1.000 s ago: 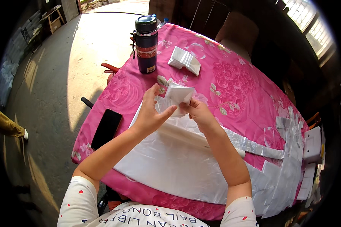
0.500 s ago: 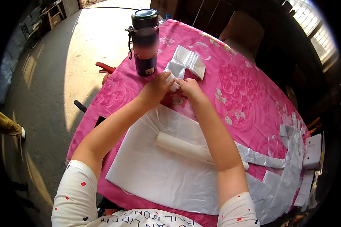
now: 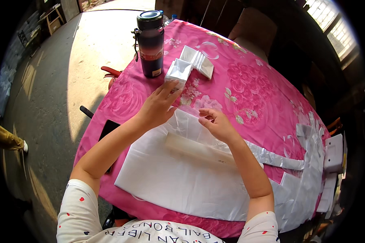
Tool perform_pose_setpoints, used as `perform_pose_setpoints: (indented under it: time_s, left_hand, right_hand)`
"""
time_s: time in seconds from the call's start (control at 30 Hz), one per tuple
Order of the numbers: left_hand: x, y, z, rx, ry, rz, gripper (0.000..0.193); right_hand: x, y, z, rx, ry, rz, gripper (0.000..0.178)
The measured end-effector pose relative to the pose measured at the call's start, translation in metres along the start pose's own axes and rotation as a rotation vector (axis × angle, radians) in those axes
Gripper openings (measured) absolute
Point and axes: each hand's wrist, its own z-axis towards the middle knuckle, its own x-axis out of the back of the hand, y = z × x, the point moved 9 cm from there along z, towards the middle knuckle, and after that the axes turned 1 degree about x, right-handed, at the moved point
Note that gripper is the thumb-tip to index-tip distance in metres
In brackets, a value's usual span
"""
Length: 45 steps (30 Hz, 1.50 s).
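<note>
Stretching right across the view, a pink, flower-patterned tablecloth (image 3: 247, 93), and at 6 o'clock on it, a broad sheet of translucent white plastic (image 3: 170, 182). Up come 2 bare forearms (image 3: 113, 146), from 7 and 5 o'clock, slanting inward. At 5 o'clock, a long, pale cylindrical roll (image 3: 194, 148), its end partly behind an arm. At 11 o'clock, a tall dark bottle (image 3: 151, 44) stands upright. Left hand (image 3: 160, 103), 11 o'clock of centre: palm down, fingers stretched out, thumb apart, fingertips at the near packet's lower edge; pressure, I can't tell. Right hand (image 3: 218, 124), 3 o'clock: fingers loosely curled, thumb below, nothing visibly gripped. A black, flat phone (image 3: 108, 130) lies at 9, half hidden. At 12, the near packet of folded white film (image 3: 179, 69); at its 2 o'clock, adjoining, a far packet of the same (image 3: 200, 62).
</note>
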Motion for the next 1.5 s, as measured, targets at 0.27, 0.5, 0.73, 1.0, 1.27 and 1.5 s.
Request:
perform_pose_setpoints:
  time_s: [0.27, 0.5, 0.73, 1.0, 1.27, 1.5]
  left_hand:
    - [0.003, 0.119, -0.088, -0.082, -0.259, -0.285, 0.053]
    - [-0.054, 0.243, -0.139, -0.106, -0.532, -0.508, 0.075]
    - [-0.082, 0.276, -0.13, -0.149, -0.509, -0.334, 0.088]
    - [-0.093, 0.309, -0.127, -0.207, -0.559, -0.332, 0.081]
    - [-0.1, 0.335, -0.122, -0.185, -0.511, -0.441, 0.077]
    - [-0.105, 0.364, -0.12, -0.278, -0.563, -0.319, 0.073]
  right_hand:
    - [0.054, 0.041, -0.208, 0.021, 0.297, -0.647, 0.053]
    - [-0.003, 0.061, -0.307, -0.167, 0.459, -0.248, 0.049]
    - [-0.007, 0.071, -0.326, 0.182, 0.424, -0.63, 0.046]
    - [0.13, 0.166, -0.412, -0.065, 0.58, -0.885, 0.049]
    - [0.243, 0.271, -0.557, -0.531, 1.032, -0.848, 0.036]
    - [0.262, 0.254, -0.58, -0.937, 1.073, -1.17, 0.033]
